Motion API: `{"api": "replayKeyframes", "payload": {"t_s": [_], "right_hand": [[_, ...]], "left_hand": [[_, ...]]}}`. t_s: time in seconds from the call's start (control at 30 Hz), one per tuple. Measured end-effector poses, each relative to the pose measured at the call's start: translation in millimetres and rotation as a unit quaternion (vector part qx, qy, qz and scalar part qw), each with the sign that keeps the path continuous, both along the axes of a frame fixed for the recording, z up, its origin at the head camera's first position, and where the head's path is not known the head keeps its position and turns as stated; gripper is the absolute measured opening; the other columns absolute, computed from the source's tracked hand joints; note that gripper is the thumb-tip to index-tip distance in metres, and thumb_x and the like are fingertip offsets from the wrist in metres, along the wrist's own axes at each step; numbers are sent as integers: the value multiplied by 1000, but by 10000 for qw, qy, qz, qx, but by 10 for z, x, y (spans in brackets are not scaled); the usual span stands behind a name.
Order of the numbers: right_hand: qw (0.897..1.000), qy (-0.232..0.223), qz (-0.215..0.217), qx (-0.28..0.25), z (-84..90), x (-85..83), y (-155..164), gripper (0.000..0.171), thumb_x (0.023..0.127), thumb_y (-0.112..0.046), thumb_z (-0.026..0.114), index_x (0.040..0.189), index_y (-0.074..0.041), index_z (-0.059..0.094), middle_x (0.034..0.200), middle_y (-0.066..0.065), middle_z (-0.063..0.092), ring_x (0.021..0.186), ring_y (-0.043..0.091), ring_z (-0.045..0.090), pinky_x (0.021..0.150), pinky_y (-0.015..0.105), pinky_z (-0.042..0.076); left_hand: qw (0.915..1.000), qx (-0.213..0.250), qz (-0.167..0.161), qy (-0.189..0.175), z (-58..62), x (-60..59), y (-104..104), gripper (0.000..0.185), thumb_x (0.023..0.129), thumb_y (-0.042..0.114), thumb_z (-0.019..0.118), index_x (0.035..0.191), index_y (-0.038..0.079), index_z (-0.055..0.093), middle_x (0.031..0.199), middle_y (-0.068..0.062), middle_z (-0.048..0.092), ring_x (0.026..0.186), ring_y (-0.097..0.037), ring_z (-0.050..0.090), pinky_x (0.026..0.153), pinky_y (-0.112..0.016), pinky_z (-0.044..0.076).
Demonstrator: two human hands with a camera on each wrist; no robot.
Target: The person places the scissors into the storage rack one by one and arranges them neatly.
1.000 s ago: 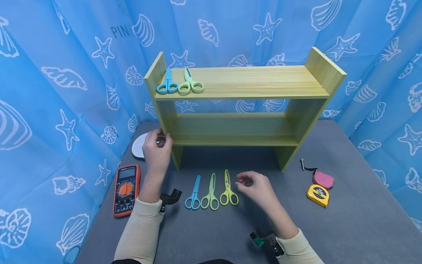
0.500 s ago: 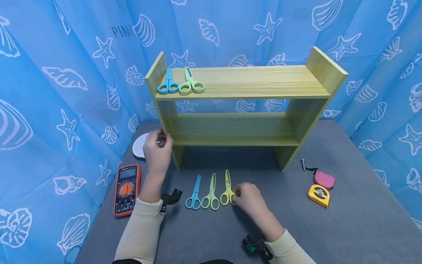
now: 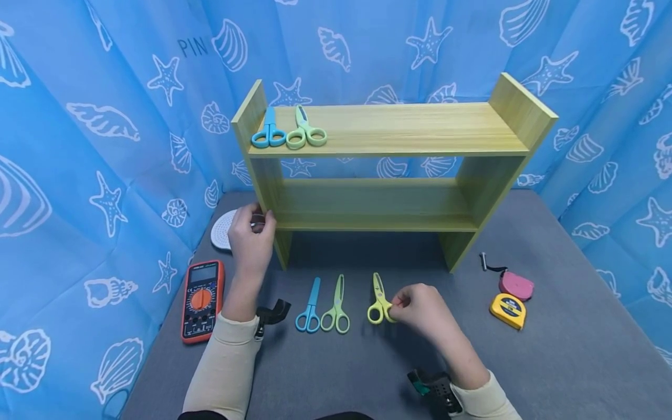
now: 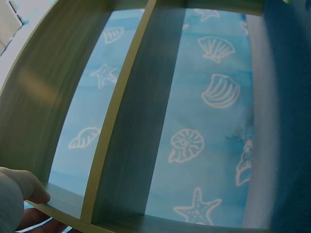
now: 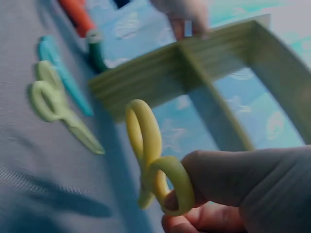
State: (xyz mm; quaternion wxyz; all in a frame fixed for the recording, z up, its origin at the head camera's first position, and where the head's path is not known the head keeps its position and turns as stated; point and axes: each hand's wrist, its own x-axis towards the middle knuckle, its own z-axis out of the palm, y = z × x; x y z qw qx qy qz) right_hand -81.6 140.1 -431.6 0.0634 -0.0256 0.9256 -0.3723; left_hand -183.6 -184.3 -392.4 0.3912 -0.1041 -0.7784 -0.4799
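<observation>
My right hand (image 3: 422,309) pinches yellow scissors (image 3: 381,302) by one handle loop, above the grey table. The right wrist view shows the thumb and fingers on that loop of the scissors (image 5: 151,131), with the blades largely hidden. My left hand (image 3: 252,242) grips the left side panel of a wooden two-tier shelf (image 3: 404,131), thumb on the inner side and fingers outside. Blue scissors (image 3: 312,294) and light green scissors (image 3: 338,297) lie side by side before the shelf. On its top board, at the left end, lie another blue pair (image 3: 269,119) and another green pair (image 3: 301,119).
An orange-rimmed multimeter (image 3: 201,300) and a white perforated object (image 3: 223,230), partly behind the left hand, lie at left. To the right are a yellow tape measure (image 3: 507,310) and a pink rounded case (image 3: 517,285) with a black strap. A blue curtain (image 3: 131,192) hangs behind.
My right hand has come down to the yellow scissors, taken hold of a handle loop and moved them right, away from the green pair. My left hand stays on the shelf.
</observation>
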Motion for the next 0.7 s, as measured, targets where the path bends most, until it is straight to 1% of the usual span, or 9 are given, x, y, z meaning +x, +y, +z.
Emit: {"api": "replayKeyframes", "payload": {"t_s": [0.17, 0.37, 0.53, 0.7], "right_hand": [[9998, -139, -103, 71, 250, 98, 194, 2, 77, -8, 75, 78, -8, 74, 67, -2, 64, 62, 15, 55, 55, 29, 47], [9994, -153, -324, -27, 565, 256, 410, 6, 83, -11, 76, 88, -8, 77, 72, 0, 66, 68, 19, 57, 57, 30, 49], [9983, 272, -493, -169, 810, 413, 577, 10, 85, -7, 75, 94, -4, 77, 76, 2, 68, 69, 19, 59, 57, 28, 52], [9934, 887, -731, -53, 1021, 546, 738, 11, 88, -6, 74, 99, -4, 77, 81, 2, 71, 67, 14, 61, 57, 25, 52]], "left_hand": [[10000, 37, 21, 8, 2, -4, -2, 18, 96, 4, 66, 110, -6, 68, 102, -18, 65, 90, -25, 67, 72, -20, 57], [10000, 31, 74, 24, 1, -14, -11, 16, 96, 5, 67, 108, -5, 69, 100, -16, 66, 89, -25, 67, 72, -20, 58], [10000, 18, 48, 38, -5, -7, -9, 16, 96, 4, 67, 108, -6, 69, 100, -17, 66, 88, -24, 67, 70, -23, 59], [10000, 34, 19, 24, 1, 1, 2, 17, 96, 4, 67, 109, -6, 68, 101, -18, 65, 89, -25, 66, 70, -30, 60]]}}
